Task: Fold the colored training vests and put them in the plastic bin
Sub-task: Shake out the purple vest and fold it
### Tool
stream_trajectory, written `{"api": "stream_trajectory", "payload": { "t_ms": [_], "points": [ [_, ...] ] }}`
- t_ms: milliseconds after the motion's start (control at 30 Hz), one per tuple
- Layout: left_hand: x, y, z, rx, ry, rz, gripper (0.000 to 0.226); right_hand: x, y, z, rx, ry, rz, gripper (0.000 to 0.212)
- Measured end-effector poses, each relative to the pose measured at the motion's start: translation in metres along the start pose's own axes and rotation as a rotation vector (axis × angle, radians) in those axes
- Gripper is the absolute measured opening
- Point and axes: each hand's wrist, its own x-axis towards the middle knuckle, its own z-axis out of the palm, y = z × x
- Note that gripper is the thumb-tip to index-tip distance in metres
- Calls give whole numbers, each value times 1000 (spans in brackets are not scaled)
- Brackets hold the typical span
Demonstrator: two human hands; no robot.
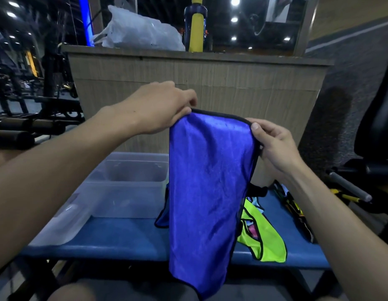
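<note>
Black-edged blue vest (207,185), neon yellow vest (264,240)

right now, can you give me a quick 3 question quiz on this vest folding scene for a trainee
1. True or false: both hands pinch the top edge of the blue vest, the left hand at one corner and the right hand at the other.
2. Multiple choice: the clear plastic bin on the blue bench holds: A) a folded vest, B) no vest that can be seen, C) a bottle.
3. Short answer: what colour is the vest lying on the bench to the right of the hanging blue one?

Key: 1. True. 2. B. 3. Neon yellow; the yellow vest lies there with other coloured pieces partly under it.
</note>
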Motion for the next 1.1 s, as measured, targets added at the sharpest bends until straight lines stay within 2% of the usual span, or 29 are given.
{"api": "stream_trajectory", "payload": {
  "t_ms": [133,300,433,467,567,633,733,800,900,967,1100],
  "points": [
    [4,12,6,322,37,74,24,-5,-16,-8,66,-92,-4,24],
    [10,29,10,350,79,48,18,-9,-29,-25,83,-112,-46,23],
    [18,41,6,395,231,-23,33,-13,-29,-45,35,-82,-52,24],
    [21,47,2,280,239,-39,35,-14,-27,-51,14,-87,-43,26],
    [27,64,-9,-328,148,-120,25,-21,-19,-77,-2,-121,23,33],
    [28,76,-14,-690,108,-96,18,-31,-12,-98,-15,-170,101,32],
    [26,100,-12,-1179,-108,-27,16,-53,-3,-136,-101,-275,250,22],
    [27,122,1,-1308,-235,47,13,-65,-7,-162,-220,-334,379,23],
    [31,150,24,-1467,-345,125,9,-75,-28,-193,-417,-350,483,61],
    [34,159,36,-1599,-354,121,10,-70,-51,-197,-449,-228,486,52],
    [45,148,53,-1800,-201,24,13,-30,-93,-176,-482,-22,374,22]
  ]
}}
